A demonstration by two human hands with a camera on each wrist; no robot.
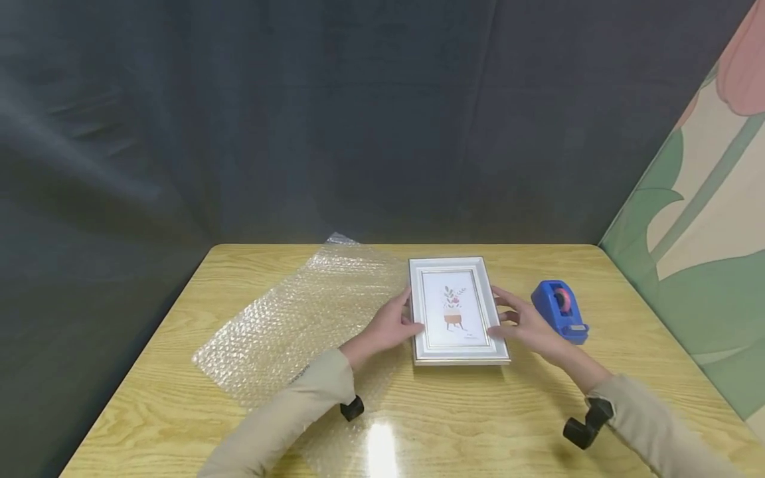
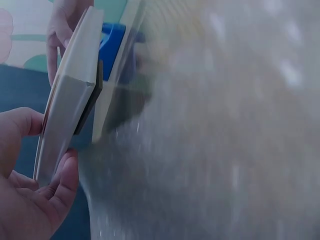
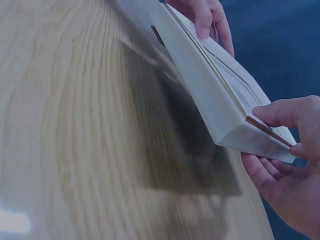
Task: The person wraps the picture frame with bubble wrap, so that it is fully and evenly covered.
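Observation:
Both hands hold a white picture frame (image 1: pixel 459 312) face up, a potted-plant print showing behind its front. My left hand (image 1: pixel 390 324) grips the left side, thumb on the front border and fingers curled beneath, as the left wrist view shows. On the opposite side my right hand (image 1: pixel 526 325) pinches the border, its thumb (image 3: pixel 280 112) on top and fingers (image 3: pixel 267 172) underneath. The frame is lifted off the table, its shadow falling on the wood in the right wrist view. A sheet of bubble wrap (image 1: pixel 299 318) lies to the left, partly under my left forearm.
A blue tape dispenser (image 1: pixel 560 311) with a pink roll stands right of my right hand. The wooden table (image 1: pixel 478 425) ends at a dark curtain (image 1: pixel 406 119) behind. A flower-patterned panel (image 1: pixel 705 265) borders the right side.

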